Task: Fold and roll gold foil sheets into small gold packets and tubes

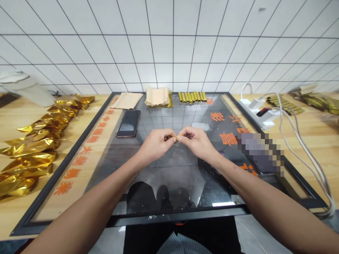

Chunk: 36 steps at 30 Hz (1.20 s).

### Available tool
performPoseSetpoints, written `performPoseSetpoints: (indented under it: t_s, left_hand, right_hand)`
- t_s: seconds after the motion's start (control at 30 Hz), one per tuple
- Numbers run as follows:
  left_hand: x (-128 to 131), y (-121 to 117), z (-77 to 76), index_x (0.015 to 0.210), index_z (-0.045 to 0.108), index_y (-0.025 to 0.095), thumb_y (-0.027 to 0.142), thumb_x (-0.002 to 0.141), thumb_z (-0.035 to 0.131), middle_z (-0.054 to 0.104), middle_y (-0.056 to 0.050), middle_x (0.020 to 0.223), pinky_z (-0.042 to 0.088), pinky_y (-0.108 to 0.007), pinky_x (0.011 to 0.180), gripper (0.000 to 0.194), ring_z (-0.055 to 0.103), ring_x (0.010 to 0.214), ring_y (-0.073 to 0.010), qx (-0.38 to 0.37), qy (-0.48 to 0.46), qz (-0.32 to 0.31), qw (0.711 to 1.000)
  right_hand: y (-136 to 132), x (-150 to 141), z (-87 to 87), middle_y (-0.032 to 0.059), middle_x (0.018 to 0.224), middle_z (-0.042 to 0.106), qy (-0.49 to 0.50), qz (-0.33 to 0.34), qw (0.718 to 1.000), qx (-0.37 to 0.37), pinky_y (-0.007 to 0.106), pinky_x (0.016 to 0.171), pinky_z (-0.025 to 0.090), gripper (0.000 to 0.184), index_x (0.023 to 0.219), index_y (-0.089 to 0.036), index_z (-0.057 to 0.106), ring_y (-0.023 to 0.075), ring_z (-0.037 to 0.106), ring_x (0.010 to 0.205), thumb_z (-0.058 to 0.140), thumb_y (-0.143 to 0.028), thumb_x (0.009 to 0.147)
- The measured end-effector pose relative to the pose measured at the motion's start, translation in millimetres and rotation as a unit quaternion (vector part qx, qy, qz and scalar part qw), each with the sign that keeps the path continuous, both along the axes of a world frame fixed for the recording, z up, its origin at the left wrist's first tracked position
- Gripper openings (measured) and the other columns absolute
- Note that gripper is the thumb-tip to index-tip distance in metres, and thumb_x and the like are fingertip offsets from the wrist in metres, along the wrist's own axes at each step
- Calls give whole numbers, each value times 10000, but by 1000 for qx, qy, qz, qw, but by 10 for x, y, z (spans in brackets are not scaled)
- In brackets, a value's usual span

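My left hand and my right hand meet above the middle of a glass-topped board. Both are pinched on a small gold-coloured piece held between their fingertips; it is too small to name. A row of gold rolls lies at the far edge of the board. Beside that row, to the left, sits a stack of tan paper sheets. A single tan sheet lies further left.
A black phone lies on the board's left part. Several gold foil pouches are spread over the wooden table at left. A white power strip with cables sits at right, with more gold rolls behind.
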<state>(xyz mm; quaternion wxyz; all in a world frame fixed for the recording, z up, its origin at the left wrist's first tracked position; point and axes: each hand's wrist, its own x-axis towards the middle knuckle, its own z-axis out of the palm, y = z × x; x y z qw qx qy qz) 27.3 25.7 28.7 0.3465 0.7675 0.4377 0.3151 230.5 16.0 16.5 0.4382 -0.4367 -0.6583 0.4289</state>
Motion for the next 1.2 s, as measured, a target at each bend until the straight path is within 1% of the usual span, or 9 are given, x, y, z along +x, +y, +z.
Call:
performPoseSetpoints:
  t_s: [0.17, 0.3, 0.43, 0.57, 0.7, 0.8, 0.97, 1.07, 1.2]
  left_hand:
    - [11, -16, 24, 830, 748, 186, 332, 932, 646, 705, 8, 740, 374, -272, 634, 205, 573, 687, -145, 5, -7, 18, 1000]
    - [11, -4, 25, 804, 737, 182, 312, 929, 649, 710, 5, 728, 373, -269, 626, 200, 578, 671, -143, 16, -26, 37, 999]
    - [18, -6, 29, 821, 730, 183, 312, 937, 651, 710, 3, 738, 380, -266, 624, 190, 585, 676, -144, -5, -40, 22, 999]
    - [26, 3, 8, 811, 724, 183, 292, 938, 641, 703, 3, 753, 417, -271, 665, 187, 616, 722, -151, -14, -63, 21, 998]
    - [24, 40, -49, 850, 726, 183, 297, 931, 650, 700, -2, 760, 457, -273, 679, 159, 642, 735, -162, -34, -99, 26, 994]
    - [28, 47, -62, 849, 715, 184, 318, 931, 660, 692, -1, 757, 468, -268, 674, 166, 637, 722, -157, -49, -114, 18, 992]
    - [38, 13, -6, 819, 700, 177, 329, 935, 661, 698, -8, 735, 454, -267, 666, 195, 631, 701, -153, -58, -117, 7, 991]
    - [34, 9, 11, 827, 705, 176, 327, 934, 666, 698, -9, 742, 446, -266, 661, 189, 628, 699, -152, -54, -114, 11, 992]
    - [31, 12, 3, 812, 707, 176, 311, 934, 662, 696, -8, 743, 439, -265, 665, 188, 626, 709, -153, -36, -96, 17, 995]
  right_hand:
    - [5, -17, 0, -15, 745, 624, 28, 5, 1000, 2, 309, 669, 419, 199, 811, -214, 668, 152, 532, 701, 735, -391, 873]
    - [28, -22, -31, -24, 734, 598, 41, -9, 999, -2, 305, 645, 399, 212, 855, -212, 676, 147, 509, 681, 743, -412, 880]
    - [32, 14, -39, -21, 716, 594, 34, -7, 999, 0, 307, 633, 384, 217, 822, -209, 680, 147, 507, 671, 741, -404, 895]
    - [21, 16, -28, -17, 733, 617, 23, -13, 1000, 16, 303, 648, 407, 203, 846, -208, 691, 144, 523, 684, 747, -395, 902]
    - [23, -13, -36, -2, 792, 670, 53, -17, 998, 9, 304, 680, 466, 191, 903, -212, 703, 155, 579, 725, 797, -369, 848]
    - [26, -10, -38, -3, 762, 664, 59, -23, 998, 7, 302, 655, 462, 198, 880, -212, 705, 153, 570, 701, 816, -367, 824]
    - [9, 19, -6, -9, 714, 646, 55, -29, 998, -6, 297, 611, 428, 211, 839, -205, 706, 141, 542, 650, 827, -376, 812]
    - [7, 11, 9, -5, 729, 653, 55, -28, 998, -11, 299, 621, 440, 219, 860, -207, 708, 148, 558, 667, 825, -385, 808]
    - [15, -12, 12, 0, 759, 658, 53, -22, 998, -9, 304, 657, 463, 274, 870, -212, 695, 156, 570, 705, 827, -445, 808]
